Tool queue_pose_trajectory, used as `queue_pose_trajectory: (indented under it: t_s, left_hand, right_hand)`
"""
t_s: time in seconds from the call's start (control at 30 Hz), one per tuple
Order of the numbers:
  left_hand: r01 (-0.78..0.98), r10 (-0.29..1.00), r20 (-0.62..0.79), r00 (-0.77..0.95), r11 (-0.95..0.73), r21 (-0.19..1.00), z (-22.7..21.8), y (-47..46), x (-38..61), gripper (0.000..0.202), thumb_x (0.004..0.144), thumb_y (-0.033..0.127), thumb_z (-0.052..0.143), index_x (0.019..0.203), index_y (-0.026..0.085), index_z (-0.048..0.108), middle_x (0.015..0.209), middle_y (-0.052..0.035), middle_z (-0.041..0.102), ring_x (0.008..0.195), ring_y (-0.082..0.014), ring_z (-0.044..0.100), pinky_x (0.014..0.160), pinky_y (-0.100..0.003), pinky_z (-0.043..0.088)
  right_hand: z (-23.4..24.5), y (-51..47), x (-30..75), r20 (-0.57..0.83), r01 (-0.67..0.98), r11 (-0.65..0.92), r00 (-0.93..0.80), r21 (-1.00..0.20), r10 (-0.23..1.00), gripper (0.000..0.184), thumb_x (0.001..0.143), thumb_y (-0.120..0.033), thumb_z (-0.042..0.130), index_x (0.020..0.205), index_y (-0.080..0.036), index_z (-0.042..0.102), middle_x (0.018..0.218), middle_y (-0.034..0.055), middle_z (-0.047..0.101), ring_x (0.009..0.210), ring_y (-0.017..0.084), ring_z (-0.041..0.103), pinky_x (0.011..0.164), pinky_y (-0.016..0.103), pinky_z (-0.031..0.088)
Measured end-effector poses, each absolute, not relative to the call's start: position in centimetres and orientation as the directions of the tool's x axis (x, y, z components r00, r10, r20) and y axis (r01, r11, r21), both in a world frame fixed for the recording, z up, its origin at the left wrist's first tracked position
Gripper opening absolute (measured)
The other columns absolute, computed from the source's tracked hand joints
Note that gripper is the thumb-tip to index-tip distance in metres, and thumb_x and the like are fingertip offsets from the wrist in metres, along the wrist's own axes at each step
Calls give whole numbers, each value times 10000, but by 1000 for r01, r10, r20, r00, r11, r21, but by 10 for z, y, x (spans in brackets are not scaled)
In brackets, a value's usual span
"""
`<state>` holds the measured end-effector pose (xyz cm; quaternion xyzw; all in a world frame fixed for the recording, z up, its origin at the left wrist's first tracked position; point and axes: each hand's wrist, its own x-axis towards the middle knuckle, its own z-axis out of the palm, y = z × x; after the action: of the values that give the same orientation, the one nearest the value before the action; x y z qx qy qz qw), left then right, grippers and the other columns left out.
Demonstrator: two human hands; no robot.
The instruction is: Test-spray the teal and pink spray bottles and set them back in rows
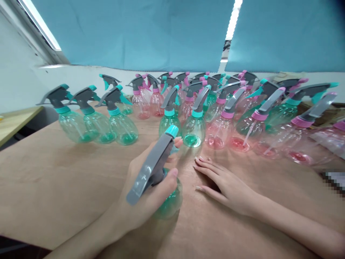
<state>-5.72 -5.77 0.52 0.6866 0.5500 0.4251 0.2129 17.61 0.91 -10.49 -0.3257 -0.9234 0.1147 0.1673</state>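
My left hand [145, 187] is wrapped round the neck of a green spray bottle [171, 199] with a grey and turquoise trigger head. Its nozzle points away from me, and my fingers partly hide the neck. To the right, my right hand [222, 180] rests on the table with its fingers stretched out, holding nothing. Just beyond my hands stands another green spray bottle [193, 131]. A pink spray bottle [219, 133] is beside it.
Several green bottles [124, 126] stand in a group at the left of the wooden table [40, 169]. Many pink and green bottles crowd the back and right. A pixelated object [335, 180] lies at the right edge. Blue curtains [148, 36] hang behind.
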Motion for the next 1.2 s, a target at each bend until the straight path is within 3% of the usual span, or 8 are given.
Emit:
queue_pose_trajectory:
  t_s: [0.13,0.27,0.43,0.6,0.73,0.8,1.0,1.2]
  left_hand:
    - [506,945,323,57,-307,806,6,-56,-57,505,774,176,595,1273,253,597,781,32,738,604,-144,659,817,-333,608]
    - [497,939,339,62,-324,805,7,-54,-55,479,758,143,609,1226,247,622,930,0,743,834,-188,698,886,-336,589]
    - [488,942,328,67,-318,813,8,-53,-55,485,753,130,597,1223,250,625,958,3,749,744,-164,698,870,-336,598]
    - [481,933,355,67,-341,808,7,-53,-55,479,749,125,601,1205,266,635,1195,-19,704,1008,-209,688,894,-310,588]
    - [482,938,338,77,-332,811,8,-53,-54,508,748,130,599,1239,261,619,893,23,755,622,-141,673,882,-337,599]
    - [483,940,332,83,-329,811,8,-53,-54,515,753,128,592,1251,260,611,822,39,745,556,-127,644,888,-344,598]
    - [484,924,373,82,-364,796,7,-53,-55,493,759,114,596,1227,268,622,1242,-19,686,1021,-200,690,943,-315,571]
    - [479,932,352,86,-349,806,7,-53,-55,504,765,113,591,1245,265,608,1239,-22,687,1024,-205,695,944,-326,569]
  right_hand:
    - [-105,10,177,232,561,757,-730,-334,643,563,979,-496,472,1395,-120,515,1496,146,465,1393,294,418,1116,526,401]
    - [-105,10,176,228,559,755,-730,-343,644,566,978,-496,474,1396,-117,514,1495,147,467,1395,292,417,1118,524,399]
    - [-106,9,176,230,558,752,-727,-350,647,557,977,-492,479,1401,-133,511,1496,141,467,1398,290,412,1118,529,396]
    - [-106,10,176,228,561,753,-728,-344,647,560,980,-492,473,1408,-132,501,1501,140,460,1402,286,407,1122,524,393]
    - [-106,9,176,235,555,751,-725,-358,647,545,977,-483,483,1413,-155,499,1500,137,462,1397,292,413,1116,535,398]
    - [-105,9,176,245,549,748,-719,-373,650,535,973,-474,498,1418,-178,498,1497,132,468,1392,297,419,1113,545,397]
    - [-105,9,176,237,556,749,-722,-360,650,541,977,-478,484,1409,-154,504,1494,140,469,1393,298,418,1116,542,395]
    - [-105,9,176,241,553,751,-723,-360,648,541,975,-480,487,1411,-159,500,1493,136,472,1391,298,421,1111,544,402]
